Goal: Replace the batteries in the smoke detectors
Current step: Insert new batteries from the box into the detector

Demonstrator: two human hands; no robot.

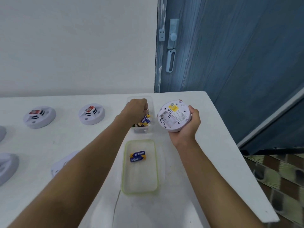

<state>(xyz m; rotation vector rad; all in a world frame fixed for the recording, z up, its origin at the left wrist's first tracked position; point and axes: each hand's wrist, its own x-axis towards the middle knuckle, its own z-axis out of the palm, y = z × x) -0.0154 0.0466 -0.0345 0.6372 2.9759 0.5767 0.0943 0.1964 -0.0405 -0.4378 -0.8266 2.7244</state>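
One detector [174, 117] is being gripped bay-up for refilling by right hand [189, 127]; left hand [135, 107] is probing box [152, 106] beside detector, grip unclear.

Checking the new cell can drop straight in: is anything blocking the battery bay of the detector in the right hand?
Nothing visible does. The smoke detector, held in the right hand, shows its battery bay uncovered and seemingly empty, facing up beside the clear tub where the left hand reaches.
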